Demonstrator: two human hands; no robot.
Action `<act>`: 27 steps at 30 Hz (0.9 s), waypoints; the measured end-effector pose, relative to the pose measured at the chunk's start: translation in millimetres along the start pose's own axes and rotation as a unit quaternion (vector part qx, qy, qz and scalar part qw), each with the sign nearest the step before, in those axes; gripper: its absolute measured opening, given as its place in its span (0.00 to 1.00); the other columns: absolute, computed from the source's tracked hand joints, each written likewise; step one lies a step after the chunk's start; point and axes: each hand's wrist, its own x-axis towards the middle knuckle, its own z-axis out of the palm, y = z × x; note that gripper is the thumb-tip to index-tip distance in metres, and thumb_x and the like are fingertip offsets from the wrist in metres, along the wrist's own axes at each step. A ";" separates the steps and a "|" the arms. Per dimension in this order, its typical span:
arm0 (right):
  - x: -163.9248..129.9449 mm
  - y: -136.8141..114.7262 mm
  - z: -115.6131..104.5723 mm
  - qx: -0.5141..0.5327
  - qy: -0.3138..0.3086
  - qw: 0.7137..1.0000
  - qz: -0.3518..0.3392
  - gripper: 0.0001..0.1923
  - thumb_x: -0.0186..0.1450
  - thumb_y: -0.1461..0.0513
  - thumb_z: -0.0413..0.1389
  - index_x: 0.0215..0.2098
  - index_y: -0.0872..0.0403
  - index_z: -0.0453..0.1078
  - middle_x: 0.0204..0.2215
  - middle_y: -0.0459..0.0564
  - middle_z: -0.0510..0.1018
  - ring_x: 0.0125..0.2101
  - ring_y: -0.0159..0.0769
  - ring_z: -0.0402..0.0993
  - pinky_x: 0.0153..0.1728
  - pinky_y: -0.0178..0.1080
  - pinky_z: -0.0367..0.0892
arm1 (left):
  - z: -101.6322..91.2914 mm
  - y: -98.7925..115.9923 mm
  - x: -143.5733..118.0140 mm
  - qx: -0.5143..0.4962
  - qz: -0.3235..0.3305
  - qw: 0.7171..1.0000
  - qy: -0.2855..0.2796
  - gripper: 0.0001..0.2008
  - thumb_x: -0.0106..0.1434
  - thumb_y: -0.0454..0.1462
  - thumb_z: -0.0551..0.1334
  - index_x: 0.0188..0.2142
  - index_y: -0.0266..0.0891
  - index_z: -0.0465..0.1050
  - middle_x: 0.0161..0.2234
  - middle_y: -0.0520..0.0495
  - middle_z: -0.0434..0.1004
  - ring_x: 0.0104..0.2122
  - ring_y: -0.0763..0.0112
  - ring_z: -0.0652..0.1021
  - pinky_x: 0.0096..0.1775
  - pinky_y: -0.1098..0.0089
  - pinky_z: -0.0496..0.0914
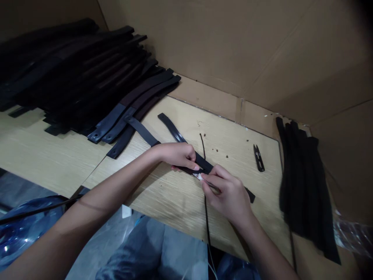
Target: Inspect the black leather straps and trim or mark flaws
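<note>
My left hand (182, 155) is closed on a black strap (145, 134), its thumb pressed down near the strap's right end. A second black strap (174, 130) lies on the table and crosses beneath my hands. My right hand (224, 188) pinches a slim tool (214, 187), mostly hidden by the fingers. A small white piece (199, 176) shows at its tip, against the strap under my left thumb. What the white piece is cannot be made out. A thin black cord (206, 217) runs beneath the straps and over the table's front edge.
A large heap of black straps (96, 66) covers the table's left side. Black thread snips (258, 158) lie to the right, before another row of straps (305, 186). Cardboard walls (218, 46) stand behind the wooden table (163, 210). Small dark scraps are scattered about.
</note>
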 end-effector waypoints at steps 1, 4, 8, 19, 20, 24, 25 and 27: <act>0.0 -0.1 0.2 -0.004 0.001 1.000 -0.001 0.11 0.67 0.63 0.52 0.36 0.53 0.78 0.28 0.45 0.70 0.23 0.29 0.68 0.24 0.33 0.61 | -0.1 0.1 -0.1 0.001 0.000 1.000 0.001 0.17 0.64 0.45 0.58 0.24 0.37 0.67 0.15 0.53 0.67 0.14 0.77 0.68 0.19 0.76 0.61; 0.1 -1.3 1.3 -0.025 0.003 1.000 -0.001 0.11 0.67 0.63 0.52 0.36 0.54 0.78 0.28 0.46 0.71 0.23 0.29 0.68 0.24 0.34 0.61 | -0.1 0.4 -0.2 0.004 0.000 1.000 0.001 0.17 0.64 0.45 0.58 0.24 0.37 0.67 0.15 0.53 0.67 0.14 0.77 0.68 0.19 0.76 0.62; -0.3 -5.6 3.0 -0.059 0.009 0.998 -0.005 0.11 0.67 0.64 0.52 0.37 0.54 0.78 0.29 0.46 0.72 0.23 0.30 0.69 0.23 0.34 0.60 | 0.0 0.2 0.0 0.010 -0.001 1.000 -0.001 0.17 0.65 0.45 0.58 0.24 0.37 0.67 0.15 0.53 0.67 0.14 0.77 0.68 0.19 0.76 0.61; -3.2 -22.2 13.9 -0.194 0.042 0.980 -0.020 0.15 0.68 0.66 0.50 0.28 0.57 0.75 0.27 0.48 0.73 0.19 0.30 0.64 0.17 0.38 0.49 | 0.0 2.3 0.7 0.037 0.006 0.999 0.005 0.17 0.65 0.44 0.57 0.23 0.37 0.67 0.14 0.53 0.67 0.13 0.77 0.67 0.19 0.76 0.61; -3.5 -23.1 14.9 -0.199 0.043 0.979 -0.018 0.15 0.68 0.66 0.50 0.27 0.58 0.75 0.27 0.48 0.73 0.18 0.30 0.64 0.17 0.38 0.49 | 0.1 2.7 0.8 0.039 0.004 0.999 0.007 0.17 0.65 0.44 0.57 0.23 0.37 0.67 0.14 0.53 0.67 0.13 0.77 0.67 0.19 0.76 0.61; -3.5 -23.5 16.3 -0.185 0.036 0.982 -0.002 0.14 0.67 0.66 0.50 0.27 0.57 0.74 0.27 0.47 0.72 0.18 0.29 0.63 0.18 0.37 0.49 | 0.9 3.7 1.5 0.043 0.001 0.999 0.011 0.17 0.65 0.44 0.58 0.24 0.36 0.68 0.13 0.54 0.66 0.13 0.76 0.67 0.18 0.76 0.61; -3.2 -22.8 16.2 -0.173 0.033 0.984 0.003 0.14 0.67 0.66 0.50 0.27 0.57 0.74 0.27 0.47 0.72 0.18 0.29 0.62 0.18 0.37 0.49 | 1.1 3.9 1.7 0.043 0.000 0.999 0.012 0.17 0.65 0.45 0.58 0.24 0.36 0.68 0.13 0.54 0.66 0.13 0.76 0.68 0.18 0.76 0.61; -2.3 -21.1 15.8 -0.139 0.032 0.990 0.007 0.14 0.68 0.65 0.50 0.28 0.56 0.74 0.26 0.47 0.71 0.18 0.28 0.62 0.18 0.36 0.51 | 1.1 4.2 1.9 0.041 -0.002 0.999 0.013 0.17 0.65 0.45 0.58 0.24 0.36 0.68 0.13 0.54 0.66 0.13 0.76 0.68 0.18 0.76 0.61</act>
